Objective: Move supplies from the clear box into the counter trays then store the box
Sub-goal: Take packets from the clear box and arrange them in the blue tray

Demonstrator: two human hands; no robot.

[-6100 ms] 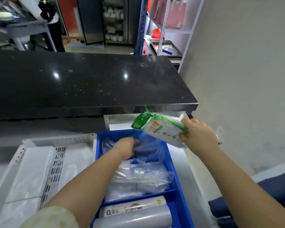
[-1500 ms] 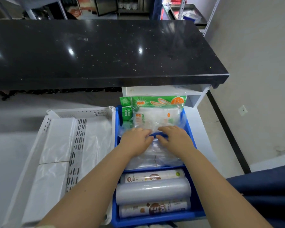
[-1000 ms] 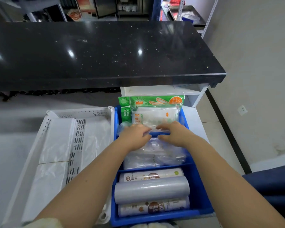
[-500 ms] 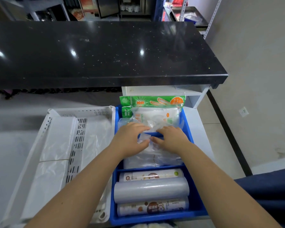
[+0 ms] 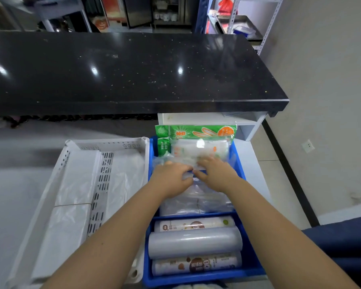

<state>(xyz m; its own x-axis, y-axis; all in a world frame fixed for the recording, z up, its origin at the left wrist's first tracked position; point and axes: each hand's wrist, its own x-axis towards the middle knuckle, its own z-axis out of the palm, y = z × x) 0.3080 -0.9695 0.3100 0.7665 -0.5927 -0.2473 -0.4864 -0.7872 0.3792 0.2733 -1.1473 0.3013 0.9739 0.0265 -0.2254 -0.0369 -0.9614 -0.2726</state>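
A blue tray [image 5: 252, 265] with compartments sits in front of me. Green-and-white packets [image 5: 198, 133] stand upright in its far compartment. A stack of clear plastic bags [image 5: 196, 202] fills the middle one, and three rolls [image 5: 195, 243] lie in the near one. My left hand [image 5: 171, 178] and my right hand [image 5: 217, 174] meet at the far end of the clear bags, just before the packets. The fingers of both hands are curled into the clear plastic. No clear box is in view.
A white perforated tray [image 5: 104, 142] holding flat white plastic bags sits directly left of the blue tray. A black stone counter [image 5: 123, 69] overhangs behind, with a white shelf [image 5: 206, 118] under its right end. A wall and tiled floor lie to the right.
Six seconds ago my right hand held a green packet in the air; the packets now stand in the far compartment. Over the last second both hands shifted slightly forward on the clear bags.
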